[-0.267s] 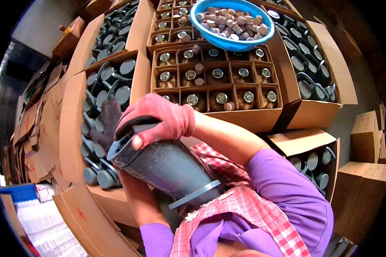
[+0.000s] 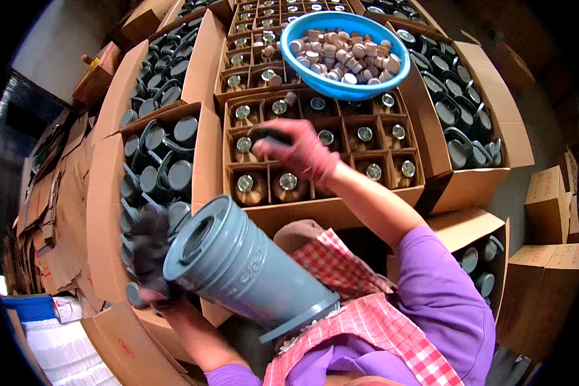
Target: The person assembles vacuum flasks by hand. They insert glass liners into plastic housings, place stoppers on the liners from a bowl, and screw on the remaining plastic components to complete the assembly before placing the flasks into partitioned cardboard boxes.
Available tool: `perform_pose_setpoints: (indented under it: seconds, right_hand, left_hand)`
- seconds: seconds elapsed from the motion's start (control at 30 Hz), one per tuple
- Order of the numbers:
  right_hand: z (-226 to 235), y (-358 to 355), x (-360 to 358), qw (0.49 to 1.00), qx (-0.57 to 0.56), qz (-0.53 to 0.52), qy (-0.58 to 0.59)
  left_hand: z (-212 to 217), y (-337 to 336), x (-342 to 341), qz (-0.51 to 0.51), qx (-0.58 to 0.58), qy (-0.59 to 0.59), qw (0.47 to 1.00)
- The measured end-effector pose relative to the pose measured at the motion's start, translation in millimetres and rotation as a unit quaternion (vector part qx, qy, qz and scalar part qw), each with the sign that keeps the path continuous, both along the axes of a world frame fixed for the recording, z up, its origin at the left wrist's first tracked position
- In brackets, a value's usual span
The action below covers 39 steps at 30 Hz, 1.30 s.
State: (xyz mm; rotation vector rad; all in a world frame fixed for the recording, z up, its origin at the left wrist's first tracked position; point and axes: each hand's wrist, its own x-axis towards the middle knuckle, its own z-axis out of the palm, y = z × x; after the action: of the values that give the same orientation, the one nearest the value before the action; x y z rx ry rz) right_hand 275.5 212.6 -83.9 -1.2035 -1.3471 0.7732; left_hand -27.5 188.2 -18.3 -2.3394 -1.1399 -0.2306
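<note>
A grey-blue plastic flask casing [image 2: 254, 264] lies tilted across my lap, its wide end with a ringed opening facing up and left. Its other, flanged end rests against my checked apron [image 2: 360, 309]. My left hand [image 2: 153, 254], in a dark glove and smeared by motion, is beside the casing's upper rim; whether it touches cannot be made out. My right hand [image 2: 296, 148], in a pink glove with a dark palm, hovers over a divided carton [image 2: 321, 209] of glass flask liners. Its thumb and fingers are apart, with nothing visible between them.
A blue basin [image 2: 296, 71] of pale round stoppers sits on the liner cartons. Cartons of grey lidded parts with handles stand at left [image 2: 206, 154] and right [image 2: 473, 183]. Flattened cardboard [image 2: 64, 206] is stacked far left. Closed boxes [image 2: 547, 283] stand at right.
My right hand has left the casing's opening and moved up and right over the liners. The casing's opening is now uncovered. My left hand has shifted down beside the rim.
</note>
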Motion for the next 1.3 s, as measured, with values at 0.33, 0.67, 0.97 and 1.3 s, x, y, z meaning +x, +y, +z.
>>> perform_pose_setpoints:
  seconds: [0.33, 0.67, 0.97, 1.3]
  right_hand:
    - [-52.7, 100.0, 288.2, 0.836, -0.264, -0.341, -0.339]
    - [-114.0, 130.9, 396.2, 0.885, -0.421, -0.12, -0.158]
    - [-98.5, 111.1, 326.2, 0.907, -0.317, -0.089, 0.262]
    - [-108.2, 130.3, 325.9, 0.838, -0.39, -0.041, 0.378]
  left_hand:
    - [72.0, -0.6, 57.9, -0.113, -0.274, -0.373, 0.879]
    - [40.9, 26.2, 42.8, -0.17, -0.326, -0.627, 0.687]
    - [6.7, 61.7, 50.6, -0.3, -0.312, -0.559, 0.707]
    - [53.3, 76.3, 93.5, -0.201, -0.35, -0.416, 0.815]
